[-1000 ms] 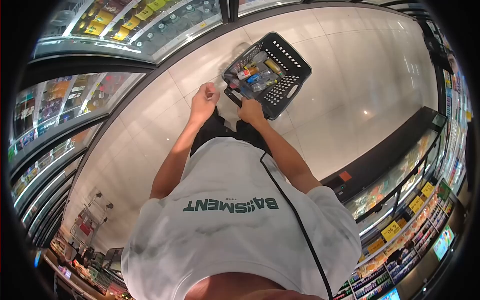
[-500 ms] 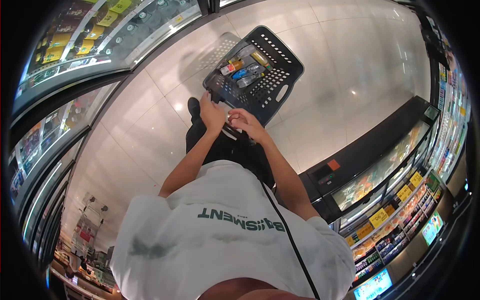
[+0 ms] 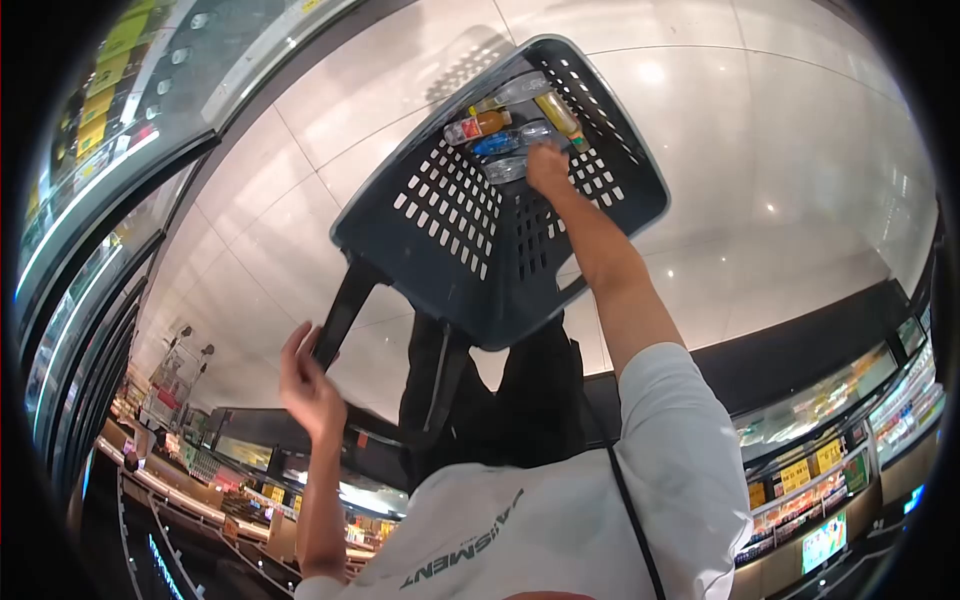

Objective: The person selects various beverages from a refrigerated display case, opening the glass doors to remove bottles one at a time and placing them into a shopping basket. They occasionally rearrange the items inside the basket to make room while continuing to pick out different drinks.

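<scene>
A dark shopping basket with perforated sides hangs tilted in front of my legs. Several bottles lie at its far end: an orange one, a blue one, a yellow one and clear ones. My right hand reaches inside with its fingers curled down at a clear bottle; the fingertips are hidden, so a grip cannot be made out. At the lower left, my left hand is against the basket's black handle, fingers partly spread and blurred.
Glass-door coolers line the left side. A low black display case runs along the right, with lit shelves behind it. A wheeled cart stands at the lower left on the tiled floor.
The basket has come closer and looks larger. My hands have separated: the right has moved forward into the basket, while the left has shifted back and left beside the handle.
</scene>
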